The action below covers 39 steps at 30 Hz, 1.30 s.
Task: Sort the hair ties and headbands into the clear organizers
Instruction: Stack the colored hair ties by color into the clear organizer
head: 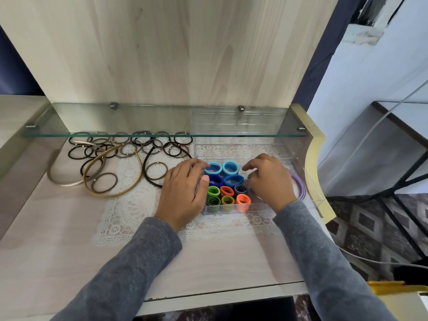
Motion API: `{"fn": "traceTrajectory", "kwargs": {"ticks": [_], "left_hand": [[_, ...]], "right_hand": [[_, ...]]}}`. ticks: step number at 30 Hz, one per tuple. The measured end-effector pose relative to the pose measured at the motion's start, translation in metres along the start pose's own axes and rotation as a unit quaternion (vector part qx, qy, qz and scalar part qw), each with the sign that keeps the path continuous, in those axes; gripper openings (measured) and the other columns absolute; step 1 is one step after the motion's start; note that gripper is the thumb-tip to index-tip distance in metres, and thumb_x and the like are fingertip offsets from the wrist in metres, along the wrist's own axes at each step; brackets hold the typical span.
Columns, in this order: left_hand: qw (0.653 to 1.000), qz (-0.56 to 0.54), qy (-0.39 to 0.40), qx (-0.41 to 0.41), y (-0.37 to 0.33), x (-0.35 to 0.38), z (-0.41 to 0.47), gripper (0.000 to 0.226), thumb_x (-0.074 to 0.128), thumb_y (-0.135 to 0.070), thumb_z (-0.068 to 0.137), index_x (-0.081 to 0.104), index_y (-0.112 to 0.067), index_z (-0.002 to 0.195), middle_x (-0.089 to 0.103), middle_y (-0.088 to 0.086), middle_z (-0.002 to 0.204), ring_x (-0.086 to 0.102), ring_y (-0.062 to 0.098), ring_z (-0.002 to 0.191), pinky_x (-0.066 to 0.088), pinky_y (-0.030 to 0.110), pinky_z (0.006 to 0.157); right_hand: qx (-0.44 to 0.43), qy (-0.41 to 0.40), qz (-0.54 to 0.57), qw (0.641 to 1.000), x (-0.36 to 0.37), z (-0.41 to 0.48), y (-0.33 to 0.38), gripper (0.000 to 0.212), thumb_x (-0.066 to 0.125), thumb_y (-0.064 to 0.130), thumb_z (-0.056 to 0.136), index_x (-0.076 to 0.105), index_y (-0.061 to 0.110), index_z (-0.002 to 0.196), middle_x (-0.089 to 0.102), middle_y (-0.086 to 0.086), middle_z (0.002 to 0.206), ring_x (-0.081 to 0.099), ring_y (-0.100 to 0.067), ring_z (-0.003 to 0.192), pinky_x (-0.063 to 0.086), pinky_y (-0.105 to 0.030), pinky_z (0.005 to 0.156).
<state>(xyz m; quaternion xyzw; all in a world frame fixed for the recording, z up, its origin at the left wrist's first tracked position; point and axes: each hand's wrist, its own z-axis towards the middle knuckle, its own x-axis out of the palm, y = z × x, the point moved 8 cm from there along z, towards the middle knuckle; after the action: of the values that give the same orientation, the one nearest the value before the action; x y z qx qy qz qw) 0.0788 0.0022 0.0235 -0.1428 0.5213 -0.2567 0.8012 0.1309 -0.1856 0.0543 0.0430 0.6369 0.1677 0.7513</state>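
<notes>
View: head camera, looking down at a wooden desk [58, 239] with a lace mat [129, 214] on it.
Left hand [183, 193]: fingers nearly straight and spread. It lies against the left side of the front organizer, with the fingertips touching a light blue tie and the thumb along the wall. It grips nothing.
Right hand [269, 181]: arched over the organizer's right side, fingers curled downward and the index finger reaching toward the blue ties. Whether it pinches anything beneath cannot be told.
Front organizer [256, 206]: clear, standing on the lace mat between the two hands.
Sorted ties: four stacks of blue hair ties [234, 180] fill the far part. The near part holds smaller stacks in green [213, 191], red [227, 191], navy [240, 189] and orange [243, 200].
Purple headbands [301, 188]: lying in a clear tray [312, 188] just right of the right hand.
Second organizer [222, 150]: clear, directly behind the front one.
Unsorted pile: brown and black hair ties [129, 144] scattered to the left on the desk.
Loose headbands: a gold headband [115, 194], a grey headband [67, 183] and a dark headband [148, 172] lie among the pile.
Glass shelf [139, 122]: above the pile, with another clear organizer [238, 119] at its right end.
</notes>
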Motion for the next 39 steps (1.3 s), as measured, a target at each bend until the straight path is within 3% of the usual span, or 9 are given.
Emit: {"fn": "traceTrajectory", "kwargs": {"ticks": [6, 16, 21, 26, 35, 39], "left_hand": [[1.000, 0.017, -0.014, -0.008, 0.002, -0.003, 0.000, 0.045, 0.026, -0.038, 0.099, 0.059, -0.023, 0.125, 0.056, -0.005, 0.129, 0.048, 0.012, 0.123, 0.037, 0.038, 0.103], [0.999, 0.030, -0.038, -0.009, 0.002, -0.008, -0.001, 0.039, 0.030, -0.036, 0.099, 0.061, -0.025, 0.121, 0.058, -0.007, 0.125, 0.051, 0.013, 0.118, 0.038, 0.038, 0.099], [0.992, 0.040, -0.068, 0.094, -0.021, -0.022, -0.006, 0.037, 0.037, -0.029, 0.095, 0.068, -0.018, 0.113, 0.063, -0.003, 0.119, 0.056, 0.016, 0.114, 0.036, 0.036, 0.095], [0.976, 0.074, -0.041, 0.200, -0.040, -0.018, -0.013, 0.037, 0.040, -0.031, 0.095, 0.071, -0.018, 0.110, 0.067, -0.004, 0.120, 0.058, 0.019, 0.120, 0.037, 0.042, 0.102], [0.979, 0.080, -0.014, 0.187, -0.039, -0.018, -0.019, 0.038, 0.040, -0.033, 0.094, 0.071, -0.019, 0.112, 0.066, -0.003, 0.123, 0.056, 0.021, 0.123, 0.036, 0.043, 0.103], [0.982, 0.084, -0.005, 0.170, -0.036, -0.018, -0.018, 0.039, 0.040, -0.033, 0.093, 0.070, -0.019, 0.113, 0.065, -0.003, 0.124, 0.056, 0.022, 0.123, 0.038, 0.046, 0.102]], "right_hand": [[-0.010, 0.012, -0.022, 1.000, 0.000, -0.009, -0.002, 0.023, 0.055, 0.011, 0.088, 0.075, 0.022, 0.095, 0.062, 0.002, 0.111, 0.051, -0.018, 0.101, 0.050, -0.034, 0.076], [-0.031, 0.022, -0.040, 0.998, 0.001, -0.013, 0.006, 0.025, 0.053, 0.014, 0.091, 0.074, 0.024, 0.100, 0.062, 0.003, 0.113, 0.051, -0.018, 0.102, 0.047, -0.032, 0.074], [-0.020, -0.009, 0.046, 0.999, -0.002, -0.017, -0.002, 0.031, 0.049, 0.003, 0.086, 0.076, 0.017, 0.091, 0.064, 0.000, 0.105, 0.053, -0.019, 0.098, 0.050, -0.035, 0.073], [-0.030, -0.041, 0.090, 0.995, -0.005, -0.020, -0.007, 0.035, 0.048, -0.006, 0.081, 0.076, 0.015, 0.082, 0.064, -0.002, 0.096, 0.054, -0.023, 0.094, 0.051, -0.039, 0.074], [-0.039, 0.025, 0.019, 0.999, -0.001, -0.021, -0.005, 0.031, 0.053, -0.002, 0.080, 0.077, 0.019, 0.080, 0.063, 0.001, 0.100, 0.052, -0.022, 0.097, 0.048, -0.037, 0.074], [-0.071, 0.021, -0.027, 0.997, -0.001, -0.023, 0.002, 0.026, 0.057, 0.002, 0.077, 0.077, 0.019, 0.079, 0.065, -0.001, 0.099, 0.054, -0.026, 0.096, 0.035, -0.028, 0.066]]}}
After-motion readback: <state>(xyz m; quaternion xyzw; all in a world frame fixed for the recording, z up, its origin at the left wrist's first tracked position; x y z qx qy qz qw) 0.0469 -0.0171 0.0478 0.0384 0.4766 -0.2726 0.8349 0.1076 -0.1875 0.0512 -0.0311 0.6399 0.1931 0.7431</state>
